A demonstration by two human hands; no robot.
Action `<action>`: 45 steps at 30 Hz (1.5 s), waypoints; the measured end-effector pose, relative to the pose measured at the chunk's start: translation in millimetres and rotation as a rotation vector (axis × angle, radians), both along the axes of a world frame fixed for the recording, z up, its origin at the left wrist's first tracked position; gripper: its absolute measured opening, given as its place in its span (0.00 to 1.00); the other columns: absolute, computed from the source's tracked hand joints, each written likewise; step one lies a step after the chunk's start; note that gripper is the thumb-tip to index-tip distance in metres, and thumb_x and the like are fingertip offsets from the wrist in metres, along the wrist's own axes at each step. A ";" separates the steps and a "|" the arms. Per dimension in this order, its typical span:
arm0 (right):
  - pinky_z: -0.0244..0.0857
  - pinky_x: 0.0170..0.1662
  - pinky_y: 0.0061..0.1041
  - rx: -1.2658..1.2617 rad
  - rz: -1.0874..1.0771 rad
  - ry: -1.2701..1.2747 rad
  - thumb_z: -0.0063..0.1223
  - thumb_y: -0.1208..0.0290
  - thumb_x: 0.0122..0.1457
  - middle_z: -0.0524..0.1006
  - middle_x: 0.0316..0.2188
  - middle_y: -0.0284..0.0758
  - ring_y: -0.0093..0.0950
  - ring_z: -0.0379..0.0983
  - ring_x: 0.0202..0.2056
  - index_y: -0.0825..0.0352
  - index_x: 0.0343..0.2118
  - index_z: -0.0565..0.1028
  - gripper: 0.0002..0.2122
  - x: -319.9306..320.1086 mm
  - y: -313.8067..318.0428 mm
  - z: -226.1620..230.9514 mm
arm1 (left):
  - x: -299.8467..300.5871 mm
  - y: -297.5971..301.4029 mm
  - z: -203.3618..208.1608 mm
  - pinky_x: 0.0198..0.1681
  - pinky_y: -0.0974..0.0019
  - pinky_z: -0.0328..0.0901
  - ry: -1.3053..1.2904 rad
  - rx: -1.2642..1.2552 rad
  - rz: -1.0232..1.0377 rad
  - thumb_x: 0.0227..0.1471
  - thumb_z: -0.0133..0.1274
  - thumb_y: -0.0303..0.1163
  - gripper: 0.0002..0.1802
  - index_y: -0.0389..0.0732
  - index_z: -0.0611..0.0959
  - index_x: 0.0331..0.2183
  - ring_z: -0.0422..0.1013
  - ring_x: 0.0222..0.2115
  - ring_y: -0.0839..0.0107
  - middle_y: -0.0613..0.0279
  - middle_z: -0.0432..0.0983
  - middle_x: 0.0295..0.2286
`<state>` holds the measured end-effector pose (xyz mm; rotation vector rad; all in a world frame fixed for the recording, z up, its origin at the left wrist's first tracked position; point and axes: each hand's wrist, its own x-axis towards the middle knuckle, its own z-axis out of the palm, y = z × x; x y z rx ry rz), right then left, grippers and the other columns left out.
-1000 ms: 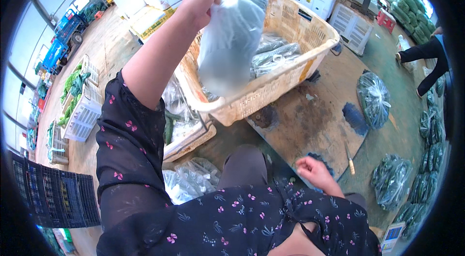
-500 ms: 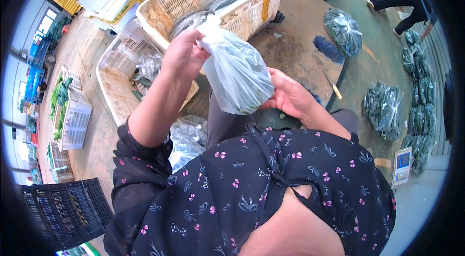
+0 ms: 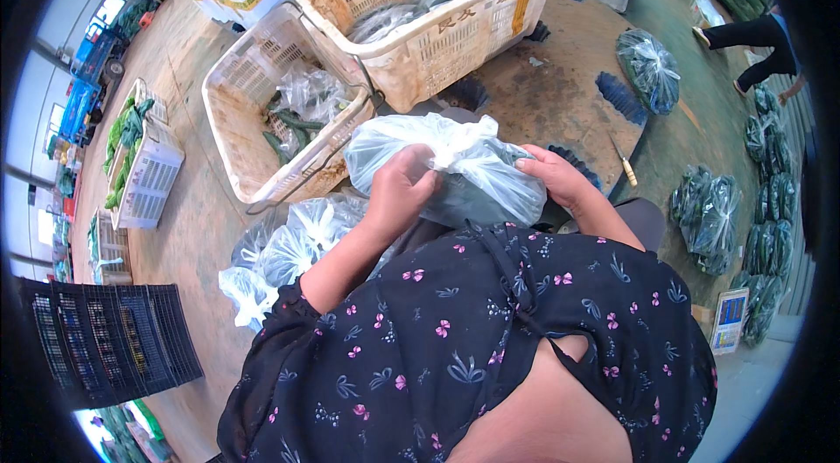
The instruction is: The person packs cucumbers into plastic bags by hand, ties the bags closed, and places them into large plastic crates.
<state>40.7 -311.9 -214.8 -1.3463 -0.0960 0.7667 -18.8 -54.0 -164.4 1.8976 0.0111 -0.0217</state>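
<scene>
Bag (image 3: 499, 192) down at my lap now, lying over on its side; half a second ago it hangs by its neck from my left hand (image 3: 402, 193), my right hand (image 3: 562, 181) cupping its low end. Change that counts: the white knot (image 3: 451, 148) has come round to the top, facing me, so I judge the neck easier to work at. Left grip: narrow, fingertips closed on plastic right beside the knot. Right grip: pinching the bag's right edge, thumb on top, fingers partly hidden. Plastic thin, milky, sharply creased, pulled into rays from the knot; darker green shows dimly beneath. Whole shape a plump, lumpy cushion. Beyond it, the upper crate (image 3: 418, 78), tan, slotted, rust-brown stains, with more bags (image 3: 385, 24) inside. Lower crate (image 3: 229, 143) just left, same hard plastic, grimy, holding long ridged cucumbers (image 3: 301, 123) and crumpled clear film (image 3: 308, 95). White bags (image 3: 306, 227) heaped by my left forearm, glossy, soft. Knife (image 3: 624, 158) well right, slim blade, pale handle, near the edge of the brown, scuffed board (image 3: 564, 78).
</scene>
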 end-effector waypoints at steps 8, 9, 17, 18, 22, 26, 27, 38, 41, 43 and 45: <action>0.65 0.35 0.30 -0.414 -0.035 -1.391 0.51 0.77 0.46 0.73 0.27 0.39 0.36 0.70 0.32 0.66 0.34 0.73 0.10 -7.6 42.0 85.9 | -2.8 4.3 -1.1 0.28 0.71 0.64 -0.275 0.228 0.059 0.40 0.55 0.26 0.13 0.35 0.75 0.33 0.68 0.24 0.72 0.59 0.72 0.25; 0.65 0.32 0.30 -0.418 -0.003 -1.493 0.51 0.76 0.46 0.73 0.23 0.37 0.36 0.70 0.28 0.66 0.31 0.73 0.07 -9.1 53.8 89.6 | -2.2 3.3 -0.2 0.32 0.66 0.65 -0.248 0.220 0.069 0.39 0.55 0.27 0.13 0.35 0.76 0.32 0.71 0.27 0.62 0.52 0.73 0.28; 0.65 0.31 0.27 -0.365 0.108 -1.061 0.53 0.76 0.44 0.73 0.22 0.37 0.33 0.71 0.25 0.67 0.28 0.72 0.07 1.2 88.7 77.5 | -4.8 4.6 -3.7 0.28 0.64 0.65 -0.400 0.276 0.034 0.38 0.53 0.26 0.13 0.36 0.74 0.32 0.70 0.24 0.59 0.52 0.71 0.25; 0.65 0.30 0.27 -0.387 0.145 -1.131 0.53 0.76 0.44 0.73 0.22 0.37 0.33 0.71 0.25 0.67 0.28 0.71 0.07 2.1 90.0 77.5 | -5.8 6.0 -2.6 0.27 0.63 0.64 -0.400 0.316 -0.021 0.39 0.53 0.26 0.13 0.36 0.74 0.32 0.70 0.24 0.58 0.52 0.71 0.24; 0.65 0.29 0.27 -0.416 0.110 -1.368 0.52 0.77 0.42 0.72 0.21 0.36 0.33 0.70 0.25 0.67 0.26 0.71 0.06 3.2 89.8 80.5 | -7.0 -1.1 22.2 0.24 0.60 0.63 -0.479 0.561 0.037 0.37 0.53 0.27 0.12 0.40 0.74 0.30 0.69 0.23 0.57 0.56 0.68 0.24; 0.64 0.27 0.30 -0.454 0.087 -1.481 0.51 0.77 0.40 0.70 0.19 0.37 0.35 0.69 0.23 0.66 0.23 0.69 0.05 0.9 88.3 83.7 | 2.8 -2.2 20.8 0.21 0.59 0.63 -0.603 0.579 -0.074 0.34 0.54 0.27 0.11 0.42 0.72 0.27 0.67 0.21 0.57 0.58 0.66 0.22; 0.64 0.26 0.31 -0.456 0.077 -1.516 0.50 0.77 0.39 0.70 0.19 0.37 0.36 0.69 0.23 0.66 0.23 0.69 0.05 1.9 87.4 81.9 | 5.1 -5.9 21.4 0.21 0.59 0.63 -0.612 0.552 -0.066 0.34 0.53 0.26 0.09 0.41 0.71 0.24 0.67 0.21 0.57 0.58 0.66 0.22; 0.64 0.26 0.33 -0.485 -0.021 -1.279 0.49 0.74 0.43 0.71 0.18 0.41 0.40 0.70 0.23 0.67 0.22 0.67 0.04 7.4 84.1 62.9 | 21.4 -1.9 23.8 0.25 0.59 0.63 -0.431 0.511 -0.361 0.33 0.54 0.29 0.09 0.39 0.71 0.21 0.68 0.23 0.55 0.55 0.68 0.21; 0.61 0.24 0.19 -0.561 -0.138 -1.013 0.48 0.78 0.45 0.69 0.15 0.31 0.16 0.67 0.20 0.68 0.23 0.68 0.02 20.0 74.6 47.3 | 18.8 -0.5 24.0 0.24 0.62 0.62 -0.511 0.406 -0.405 0.33 0.54 0.28 0.08 0.38 0.71 0.20 0.67 0.22 0.57 0.56 0.67 0.20; 0.62 0.27 0.18 -0.300 -0.090 -0.599 0.48 0.79 0.46 0.72 0.20 0.30 0.16 0.68 0.23 0.67 0.24 0.69 0.02 33.3 60.6 49.0 | 13.2 -0.2 22.8 0.22 0.65 0.60 -0.515 0.222 -0.390 0.34 0.54 0.26 0.08 0.38 0.71 0.21 0.65 0.19 0.62 0.58 0.65 0.19; 0.63 0.30 0.19 -0.163 0.060 -0.557 0.48 0.79 0.47 0.72 0.23 0.31 0.16 0.69 0.27 0.67 0.26 0.70 0.03 25.5 63.2 71.6 | 14.5 -2.2 17.2 0.22 0.64 0.60 -0.527 0.214 -0.309 0.34 0.54 0.25 0.08 0.38 0.71 0.21 0.65 0.19 0.61 0.58 0.64 0.19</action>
